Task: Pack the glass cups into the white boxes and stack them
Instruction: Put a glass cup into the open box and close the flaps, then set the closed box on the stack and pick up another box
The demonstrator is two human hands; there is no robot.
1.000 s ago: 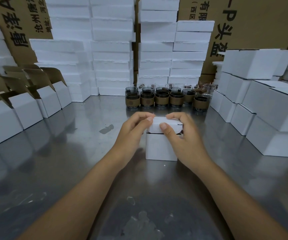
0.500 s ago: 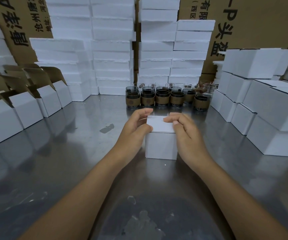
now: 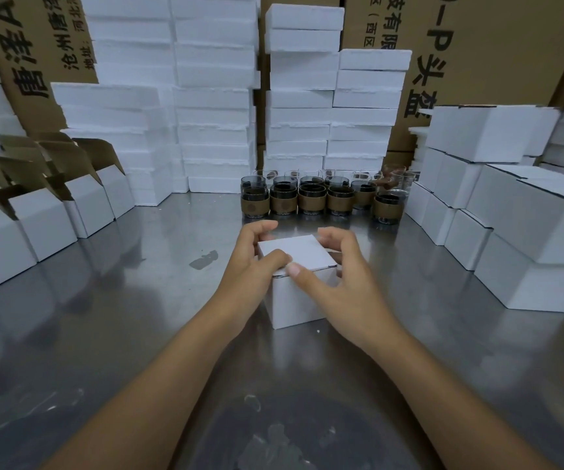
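Small white cardboard box (image 3: 299,252), lid closed, stands at the centre of the reflective steel table (image 3: 138,317). Left hand (image 3: 250,262) grips its left top edge, fingers curled. Right hand (image 3: 345,283) grips the right side, thumb on the near edge. Row of brown-sleeved glass cups (image 3: 311,198) just behind.

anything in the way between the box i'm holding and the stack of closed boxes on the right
Nothing visible. The left hand and the right hand grip the closed white box, and only bare steel table lies between it and the stacked boxes at right. The glass cups stand farther back, off that path.
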